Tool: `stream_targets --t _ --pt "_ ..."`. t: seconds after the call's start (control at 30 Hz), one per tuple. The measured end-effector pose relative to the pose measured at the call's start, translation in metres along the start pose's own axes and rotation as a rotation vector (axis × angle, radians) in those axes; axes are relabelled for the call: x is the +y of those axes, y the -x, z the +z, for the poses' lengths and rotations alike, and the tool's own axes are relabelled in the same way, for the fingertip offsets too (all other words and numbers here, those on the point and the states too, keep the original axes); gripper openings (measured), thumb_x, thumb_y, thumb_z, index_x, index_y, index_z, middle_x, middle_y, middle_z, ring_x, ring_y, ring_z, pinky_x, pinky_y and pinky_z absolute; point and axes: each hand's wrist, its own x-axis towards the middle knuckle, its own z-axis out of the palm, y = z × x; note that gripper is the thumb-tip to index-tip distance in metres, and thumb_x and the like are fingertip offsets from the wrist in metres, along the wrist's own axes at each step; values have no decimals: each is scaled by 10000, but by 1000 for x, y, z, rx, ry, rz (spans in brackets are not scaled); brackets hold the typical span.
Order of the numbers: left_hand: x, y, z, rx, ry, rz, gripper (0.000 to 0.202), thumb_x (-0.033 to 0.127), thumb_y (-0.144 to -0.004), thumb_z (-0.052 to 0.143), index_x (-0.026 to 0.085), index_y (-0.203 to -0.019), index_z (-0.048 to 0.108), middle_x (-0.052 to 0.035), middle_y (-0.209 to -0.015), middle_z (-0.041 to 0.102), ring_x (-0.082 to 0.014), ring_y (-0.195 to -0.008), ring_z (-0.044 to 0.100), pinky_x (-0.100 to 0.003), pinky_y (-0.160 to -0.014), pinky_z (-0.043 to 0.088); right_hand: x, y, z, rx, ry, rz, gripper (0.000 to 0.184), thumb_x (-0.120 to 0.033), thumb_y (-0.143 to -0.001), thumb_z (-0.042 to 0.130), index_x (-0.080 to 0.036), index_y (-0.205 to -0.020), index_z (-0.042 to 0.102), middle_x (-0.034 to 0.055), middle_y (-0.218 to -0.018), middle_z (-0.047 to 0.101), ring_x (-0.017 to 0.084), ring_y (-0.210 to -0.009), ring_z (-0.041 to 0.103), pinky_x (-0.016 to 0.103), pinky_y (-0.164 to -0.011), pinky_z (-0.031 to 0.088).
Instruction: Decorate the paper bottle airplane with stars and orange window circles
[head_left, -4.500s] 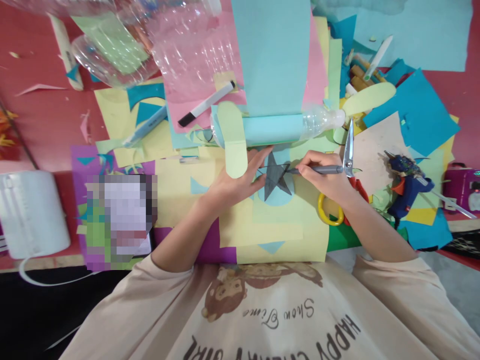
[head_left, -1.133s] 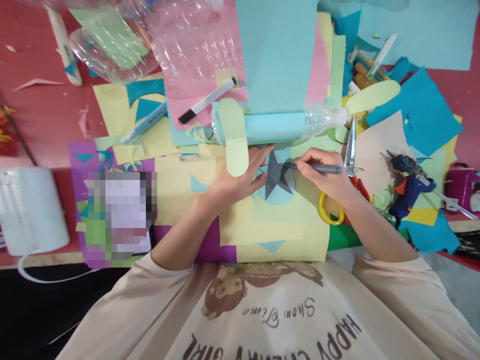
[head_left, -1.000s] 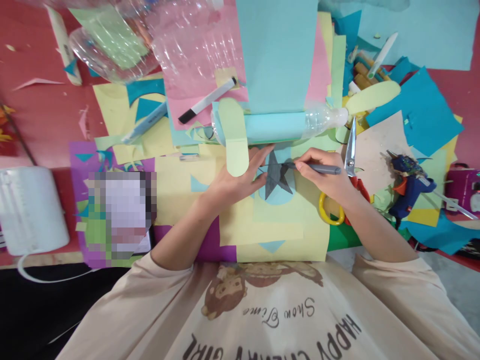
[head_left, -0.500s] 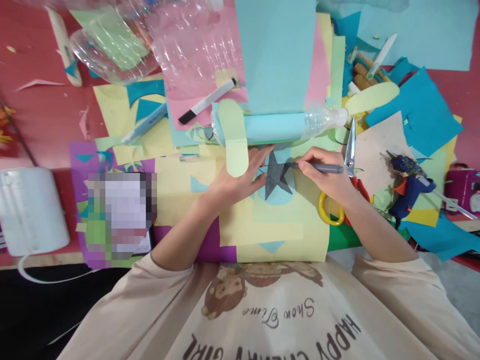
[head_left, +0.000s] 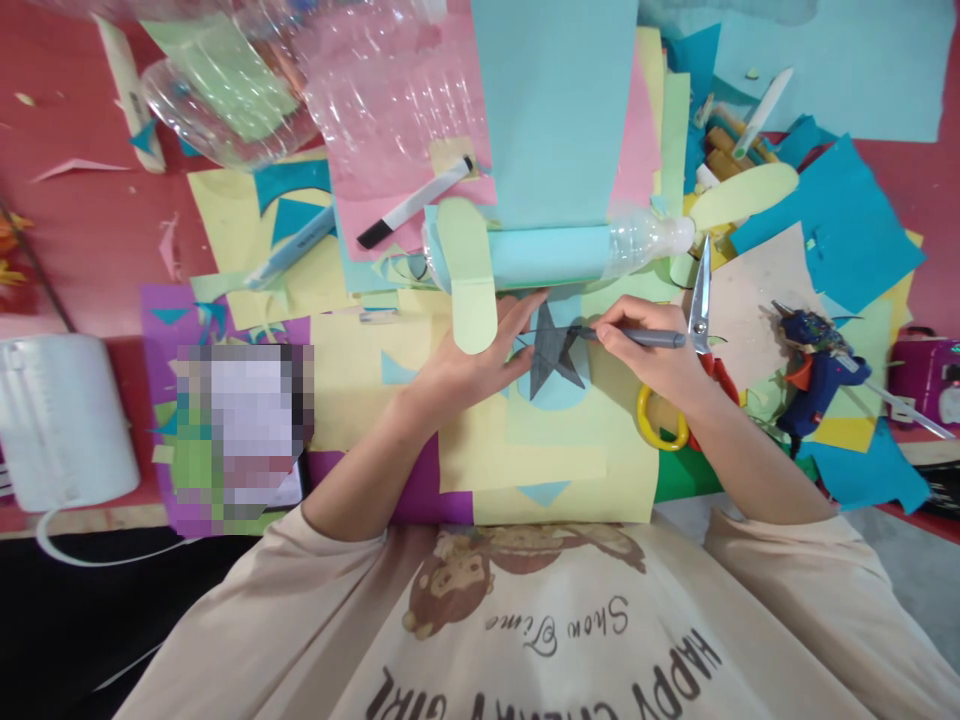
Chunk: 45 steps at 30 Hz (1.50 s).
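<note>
Red counter (head_left: 71,245), strewn with colored paper. Overlapping pale yellow sheets (head_left: 622,460) cover its near middle; beyond them, 1 long pale blue sheet (head_left: 555,110) runs to the far edge. Across the middle lies a clear plastic bottle (head_left: 547,252) wrapped in light blue paper, cap to the right, with a pale green strip (head_left: 474,315) over its left end. Scissors (head_left: 700,328) with yellow and red handles lie right of center, partly under the right forearm; farther right sits a blue glue gun (head_left: 814,375).

Of the 2 bare hands, the left hand (head_left: 472,365) rests on the papers, fingers open and outstretched. The right hand (head_left: 649,345) has its fingers pinched around a gray marker (head_left: 649,339). Between them, on a rounded light blue piece (head_left: 556,397), is 1 gray 5-pointed star (head_left: 551,350), the marker's tip at its right arm.
</note>
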Motion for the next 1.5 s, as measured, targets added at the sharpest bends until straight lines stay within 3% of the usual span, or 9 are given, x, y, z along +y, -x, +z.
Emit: stream_targets --t 0.27,0.5,0.7,0.9,1.1,1.5 --pt "1 -1 -1 -7 17 2 512 234 -938 433 168 -1439 345 -72 -1020 592 -186 -923 567 -332 -864 474 -2 0 1 13 -25 -10 150 -257 -816 599 -187 -686 576 -21 -604 570 95 -528 464 252 -517 341" --pt "1 1 3 -4 69 -37 555 216 -927 416 203 -1466 285 -64 -1050 597 -180 -911 568 -326 -815 492 2 1 1 250 -113 -43 184 -314 -862 560 -212 -710 572 -28 -585 532 102 -530 502 247 -514 397" --pt "-1 1 -1 0 117 -34 587 219 -899 479 209 -1459 302 -57 -1032 588 -161 -889 567 -259 -719 476 -6 2 1 40 -153 -54 141 -349 -828 664 -214 -867 664 4 -749 653 116 -649 581 245 -582 446" --pt "-3 0 -9 -47 51 -150 579 312 -878 552 226 -1426 386 37 -742 500 -98 -617 474 -191 -566 363 -10 3 5 -164 -102 -102 274 -374 -881 596 -210 -1072 705 54 -967 719 151 -785 630 263 -655 471" --pt "-4 0 -9 -64 65 -140 595 316 -887 538 220 -1448 363 43 -738 467 -97 -604 438 -206 -607 381 -9 2 10 -219 37 -83 299 -375 -884 580 -192 -1086 702 44 -925 725 120 -665 566 235 -567 412" --pt "-2 1 -7 -54 56 -131 588 306 -890 516 209 -1449 364 29 -735 493 -106 -623 446 -204 -600 381 -13 0 11 -231 46 -114 258 -308 -888 562 -189 -1063 711 45 -959 732 145 -753 625 240 -642 458"
